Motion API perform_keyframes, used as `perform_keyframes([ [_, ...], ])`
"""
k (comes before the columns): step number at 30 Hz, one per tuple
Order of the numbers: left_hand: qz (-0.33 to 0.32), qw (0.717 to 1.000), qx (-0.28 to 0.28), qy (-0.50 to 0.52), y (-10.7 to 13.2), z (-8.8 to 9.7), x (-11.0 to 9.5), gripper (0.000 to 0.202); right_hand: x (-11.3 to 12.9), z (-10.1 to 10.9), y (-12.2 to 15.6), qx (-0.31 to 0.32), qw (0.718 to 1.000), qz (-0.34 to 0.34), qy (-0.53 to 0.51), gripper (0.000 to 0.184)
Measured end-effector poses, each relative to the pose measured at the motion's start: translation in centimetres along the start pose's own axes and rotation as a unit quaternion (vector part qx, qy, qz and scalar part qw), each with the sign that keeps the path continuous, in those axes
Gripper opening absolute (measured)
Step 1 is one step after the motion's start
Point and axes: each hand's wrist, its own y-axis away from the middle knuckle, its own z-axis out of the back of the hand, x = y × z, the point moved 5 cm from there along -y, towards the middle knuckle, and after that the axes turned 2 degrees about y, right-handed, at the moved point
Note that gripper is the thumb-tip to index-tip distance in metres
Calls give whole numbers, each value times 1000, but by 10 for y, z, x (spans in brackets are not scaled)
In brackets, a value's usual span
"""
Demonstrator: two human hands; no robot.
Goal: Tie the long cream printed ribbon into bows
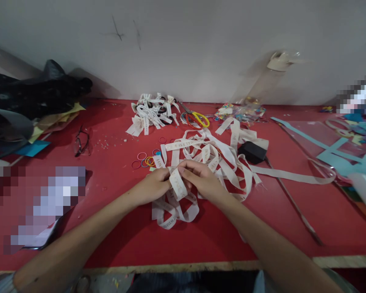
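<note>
One loop of printed white ribbon [178, 185] is mid-scene, pinched by the left hand [155, 186] and right hand [201, 178], both curled mostly closed. Clear packets [242, 112] far right hold small colourful bits, can't tell what. Messy ribbon pile [205, 154] kinda blocks the far scissors [200, 119]; rubber bands [147, 162] sit left, black block [252, 152] right.
</note>
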Motion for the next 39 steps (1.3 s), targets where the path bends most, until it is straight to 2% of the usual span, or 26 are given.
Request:
perform_keyframes([
  [39,7,998,-4,-56,2,0,-3,25,4,-2,2,9,1000,12,20,22],
])
